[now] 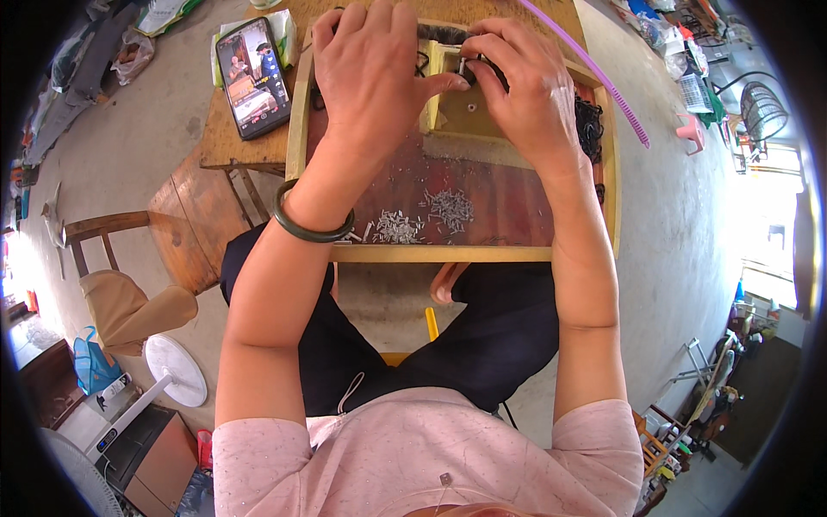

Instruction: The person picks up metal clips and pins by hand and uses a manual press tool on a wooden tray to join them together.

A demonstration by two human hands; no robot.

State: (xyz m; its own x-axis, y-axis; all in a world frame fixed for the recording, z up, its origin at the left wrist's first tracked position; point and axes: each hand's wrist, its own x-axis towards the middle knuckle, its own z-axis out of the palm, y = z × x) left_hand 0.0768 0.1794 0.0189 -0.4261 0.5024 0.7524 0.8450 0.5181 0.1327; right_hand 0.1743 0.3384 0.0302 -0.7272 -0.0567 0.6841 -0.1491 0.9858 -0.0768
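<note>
Grey concrete floor (172,108) surrounds a pale-wood-rimmed, red-bottomed tray (448,253) bearing tiny grey slivers (450,209). At its far side, the right hand (524,84) curves thumb and forefinger nearly together around a small dark-and-pale piece (463,66), partly covered; whether it is gripped, I cannot tell. The left hand's (366,82) thumb points toward it, other fingers loosely bent, their undersides hidden.

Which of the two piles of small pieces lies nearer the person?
The left pile, whiter and closer to the tray's near rim; the right pile is greyer.
</note>
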